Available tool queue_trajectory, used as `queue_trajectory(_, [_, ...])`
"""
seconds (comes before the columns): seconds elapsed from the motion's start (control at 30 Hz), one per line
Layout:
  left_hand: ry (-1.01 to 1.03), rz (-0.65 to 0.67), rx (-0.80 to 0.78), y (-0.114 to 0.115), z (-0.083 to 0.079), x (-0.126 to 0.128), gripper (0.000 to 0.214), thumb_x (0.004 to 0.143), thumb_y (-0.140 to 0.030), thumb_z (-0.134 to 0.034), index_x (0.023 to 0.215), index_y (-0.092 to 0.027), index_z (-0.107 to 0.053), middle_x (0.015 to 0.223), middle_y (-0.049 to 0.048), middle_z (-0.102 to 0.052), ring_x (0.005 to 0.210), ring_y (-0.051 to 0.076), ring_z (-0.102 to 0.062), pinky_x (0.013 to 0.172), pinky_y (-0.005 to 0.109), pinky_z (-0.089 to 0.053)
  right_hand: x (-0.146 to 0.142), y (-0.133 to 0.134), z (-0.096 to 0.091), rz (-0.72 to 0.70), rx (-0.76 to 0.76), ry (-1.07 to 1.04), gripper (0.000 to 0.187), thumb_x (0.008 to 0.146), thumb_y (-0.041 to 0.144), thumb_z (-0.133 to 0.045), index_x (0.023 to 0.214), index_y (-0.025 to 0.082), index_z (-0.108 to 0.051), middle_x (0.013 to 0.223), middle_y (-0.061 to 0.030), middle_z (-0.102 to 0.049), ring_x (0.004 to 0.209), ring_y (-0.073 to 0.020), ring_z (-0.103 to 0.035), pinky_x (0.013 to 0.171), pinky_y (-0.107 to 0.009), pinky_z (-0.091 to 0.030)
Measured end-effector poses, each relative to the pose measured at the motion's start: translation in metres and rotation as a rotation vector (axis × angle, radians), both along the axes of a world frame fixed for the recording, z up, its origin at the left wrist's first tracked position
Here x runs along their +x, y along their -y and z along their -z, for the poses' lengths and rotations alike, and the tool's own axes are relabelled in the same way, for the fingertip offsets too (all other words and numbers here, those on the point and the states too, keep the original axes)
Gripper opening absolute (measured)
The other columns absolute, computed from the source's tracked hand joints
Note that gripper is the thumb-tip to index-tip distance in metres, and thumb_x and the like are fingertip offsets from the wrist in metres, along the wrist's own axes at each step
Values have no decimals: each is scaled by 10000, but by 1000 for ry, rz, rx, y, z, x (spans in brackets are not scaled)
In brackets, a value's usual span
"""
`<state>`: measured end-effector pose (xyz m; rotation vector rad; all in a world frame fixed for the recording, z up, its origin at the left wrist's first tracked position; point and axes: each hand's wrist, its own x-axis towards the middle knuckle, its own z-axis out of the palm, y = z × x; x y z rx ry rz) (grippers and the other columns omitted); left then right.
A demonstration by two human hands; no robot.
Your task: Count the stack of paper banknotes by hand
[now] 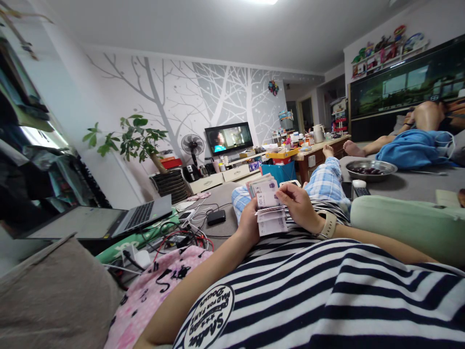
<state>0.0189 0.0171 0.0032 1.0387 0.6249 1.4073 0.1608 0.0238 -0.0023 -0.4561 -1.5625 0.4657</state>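
A stack of banknotes is bent over in my left hand, whose fingers are wrapped round its left side. Some notes fan upward and others hang down in front. With thumb and forefinger, my right hand pinches the right edge of an upper note marked with a 5. Both hands are above my lap, over the striped shirt. A pale watch is on my right wrist. Behind the right hand, a light-coloured phone-like object is partly hidden.
An open laptop, tangled cables and a black box lie to the left. On the right are a metal bowl of dark fruit, a remote and a green cushion. Another person's legs rest farther right.
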Motion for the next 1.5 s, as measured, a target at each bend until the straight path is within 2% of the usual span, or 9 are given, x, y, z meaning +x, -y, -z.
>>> queue_trajectory(0.23, [20,18,-16,-2,0,0,268,674,-289,-678,910,-162,-670,818,83,-734,879,290,-684,802,378,-531,0,-2,1,9,5,3,231,887,370,-553,756,182,-572,686,11,-544,630,-122,-485,602,-253,-385])
queue_trajectory(0.77, [-67,-31,70,0,0,-2,323,634,-342,-727,895,-162,-671,829,73,-731,903,277,-674,795,366,-526,0,0,0,11,-4,7,238,882,388,-552,758,186,-571,685,11,-548,626,-124,-487,598,-251,-397])
queue_trajectory(0.97, [-95,-53,122,1,0,-3,339,599,-303,-754,890,-148,-676,832,65,-734,914,270,-670,821,352,-512,1,1,-1,24,-6,10,257,878,409,-550,751,186,-572,691,9,-556,637,-126,-496,624,-253,-414])
queue_trajectory(1.1, [-87,-83,99,2,-2,-2,309,575,-277,-754,842,-143,-676,798,63,-732,909,277,-673,819,355,-514,1,0,-1,5,-13,10,266,877,421,-551,753,186,-572,695,3,-558,634,-130,-494,607,-256,-409])
queue_trajectory(1.3, [-29,-79,8,7,-7,1,231,653,-290,-703,837,-153,-679,795,71,-732,901,287,-678,819,373,-523,1,0,-1,7,-3,9,269,878,421,-552,751,185,-572,691,0,-556,636,-131,-491,603,-259,-406])
queue_trajectory(1.5, [-40,-47,37,8,-6,1,301,702,-346,-698,920,-140,-677,825,72,-732,872,275,-682,812,382,-531,1,-1,0,-4,1,2,248,874,409,-564,770,184,-583,697,2,-565,629,-129,-496,590,-256,-400])
